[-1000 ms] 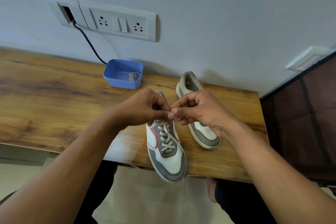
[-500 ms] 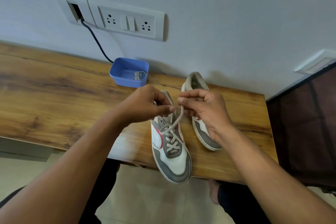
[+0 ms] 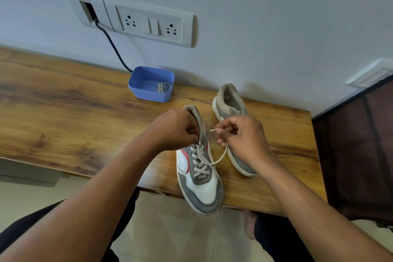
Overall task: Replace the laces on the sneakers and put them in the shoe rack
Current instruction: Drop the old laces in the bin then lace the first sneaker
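Two grey-and-white sneakers lie on the wooden table (image 3: 63, 112). The near sneaker (image 3: 200, 185) has pale laces crossed through its eyelets, and its toe juts past the table's front edge. My left hand (image 3: 176, 130) grips that sneaker's collar and tongue at the top eyelets. My right hand (image 3: 240, 136) pinches the free end of the lace (image 3: 222, 156), which curves down from my fingers to the eyelets. The second sneaker (image 3: 228, 102) lies to the right, partly hidden behind my right hand; no laces show on it.
A blue plastic tub (image 3: 151, 84) holding a coiled grey lace (image 3: 163, 87) stands by the wall. A dark cable (image 3: 112, 47) runs from the wall socket plate (image 3: 148, 23) down behind the tub. A dark fabric-fronted unit (image 3: 359, 144) stands right of the table.
My hands have moved apart. My right hand has drawn the lace end out to the right, and my left hand has stayed at the sneaker's collar. The view has shifted closer.
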Motion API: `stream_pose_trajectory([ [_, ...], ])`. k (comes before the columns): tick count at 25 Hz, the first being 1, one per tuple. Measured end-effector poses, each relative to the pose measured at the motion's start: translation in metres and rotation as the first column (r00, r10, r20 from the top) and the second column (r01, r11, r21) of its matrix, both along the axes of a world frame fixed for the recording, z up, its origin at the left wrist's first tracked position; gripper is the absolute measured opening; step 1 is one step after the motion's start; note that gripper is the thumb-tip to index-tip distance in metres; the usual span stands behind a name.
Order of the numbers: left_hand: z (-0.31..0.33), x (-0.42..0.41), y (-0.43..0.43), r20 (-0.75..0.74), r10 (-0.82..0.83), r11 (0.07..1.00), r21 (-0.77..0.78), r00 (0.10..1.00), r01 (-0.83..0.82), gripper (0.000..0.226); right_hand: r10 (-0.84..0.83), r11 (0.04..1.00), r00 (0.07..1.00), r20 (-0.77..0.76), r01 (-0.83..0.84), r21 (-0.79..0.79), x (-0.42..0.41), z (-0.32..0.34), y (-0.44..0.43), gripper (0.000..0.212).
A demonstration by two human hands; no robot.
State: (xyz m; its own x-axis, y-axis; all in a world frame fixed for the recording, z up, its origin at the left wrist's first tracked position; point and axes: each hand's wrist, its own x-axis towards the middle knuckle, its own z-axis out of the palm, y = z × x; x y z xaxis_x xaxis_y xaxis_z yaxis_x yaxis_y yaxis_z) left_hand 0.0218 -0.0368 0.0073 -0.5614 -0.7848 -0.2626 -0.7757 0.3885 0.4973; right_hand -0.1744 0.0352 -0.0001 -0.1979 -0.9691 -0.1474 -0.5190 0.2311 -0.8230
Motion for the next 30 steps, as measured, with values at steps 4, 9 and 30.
stream_pose_trajectory([
  [4, -0.003, -0.003, -0.001, -0.010, -0.004, 1.000, 0.010, 1.000, 0.004, 0.005, 0.066, 0.997, 0.997, -0.031, -0.064, 0.034, 0.007, -0.002, 0.003, 0.011],
  [9, -0.004, -0.005, -0.001, -0.019, 0.000, 1.000, 0.018, 1.000, 0.000, 0.003, 0.090, 0.995, 0.993, -0.078, -0.087, 0.045, 0.011, 0.001, 0.002, 0.010],
  [30, -0.010, -0.003, 0.006, -0.118, 0.198, 0.977, 0.108, 0.973, -0.186, 0.004, -0.018, 0.990, 0.891, -0.454, -0.049, -0.134, 0.063, -0.011, 0.033, 0.012],
])
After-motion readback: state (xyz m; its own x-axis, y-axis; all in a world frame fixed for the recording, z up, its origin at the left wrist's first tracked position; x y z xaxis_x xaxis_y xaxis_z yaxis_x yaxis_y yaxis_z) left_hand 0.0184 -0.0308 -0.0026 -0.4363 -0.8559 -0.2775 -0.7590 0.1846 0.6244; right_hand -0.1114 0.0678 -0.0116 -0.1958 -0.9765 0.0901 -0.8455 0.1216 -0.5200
